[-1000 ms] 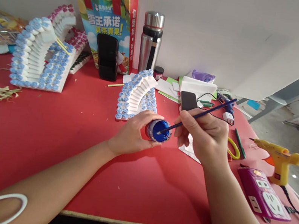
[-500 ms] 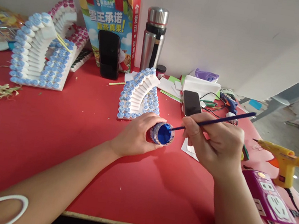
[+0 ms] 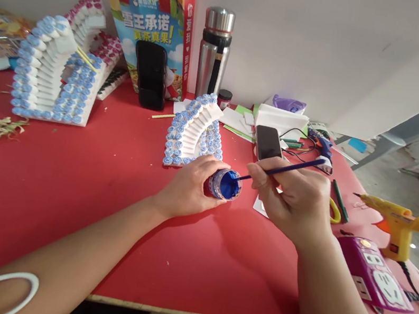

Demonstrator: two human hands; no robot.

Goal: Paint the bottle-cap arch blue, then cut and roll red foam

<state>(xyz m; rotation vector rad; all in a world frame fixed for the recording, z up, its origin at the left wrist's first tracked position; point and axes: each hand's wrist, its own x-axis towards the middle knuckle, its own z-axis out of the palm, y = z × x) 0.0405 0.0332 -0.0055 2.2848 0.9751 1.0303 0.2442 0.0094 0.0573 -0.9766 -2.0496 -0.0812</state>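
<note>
My left hand is wrapped round a small open jar of blue paint, tilted with its mouth facing right, just above the red table. My right hand pinches a thin dark blue paintbrush; its tip is at the rim of the jar mouth. Just behind the jar lies a small white foam staircase piece edged with blue-and-white rolled flowers.
A bigger blue-flowered foam piece and a pink one stand at back left. A paper bag, black phone, steel flask line the wall. Another phone, scissors, yellow glue gun and purple power strip lie right.
The brush tip was inside the jar a second ago, came out to the right, and now is back at the jar's mouth. My left hand keeps its hold on the jar.
</note>
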